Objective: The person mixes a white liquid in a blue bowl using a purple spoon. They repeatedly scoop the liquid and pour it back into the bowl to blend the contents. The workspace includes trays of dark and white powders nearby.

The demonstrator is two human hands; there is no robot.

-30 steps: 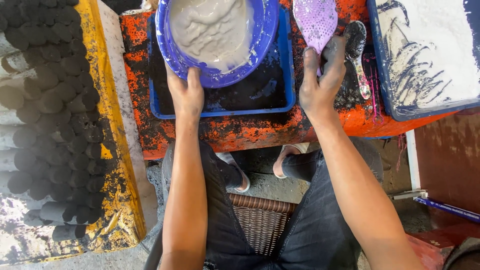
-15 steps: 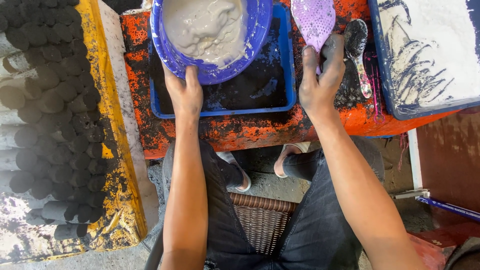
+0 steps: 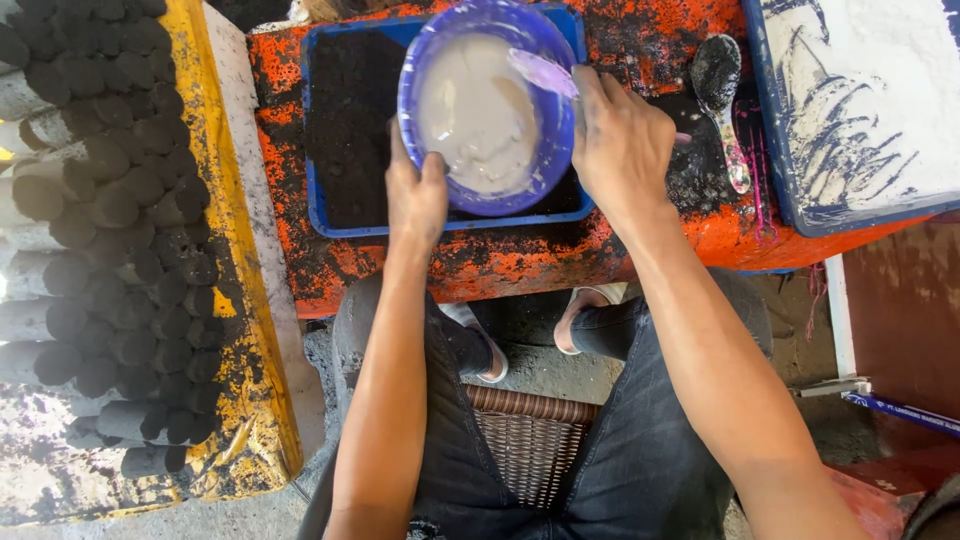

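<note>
Shifted nearer the body, blue bowl (image 3: 487, 105) of pale paste tilts over blue tray (image 3: 340, 130); left hand (image 3: 417, 195) fingers grip its near rim, right hand (image 3: 620, 145) fingers close on pink spatula (image 3: 545, 72) at its right rim.

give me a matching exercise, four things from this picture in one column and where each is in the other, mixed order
Things:
1. blue bowl
2. purple scoop
3. black-caked spoon
4. stacked dark cylinders

Places:
a. lying on the orange table, right of the right hand
b. far left, beside the yellow edge
c. over the blue tray of black powder, gripped by the left hand
d. inside the bowl, on the pale paste

Pairs: 1-c, 2-d, 3-a, 4-b
</note>
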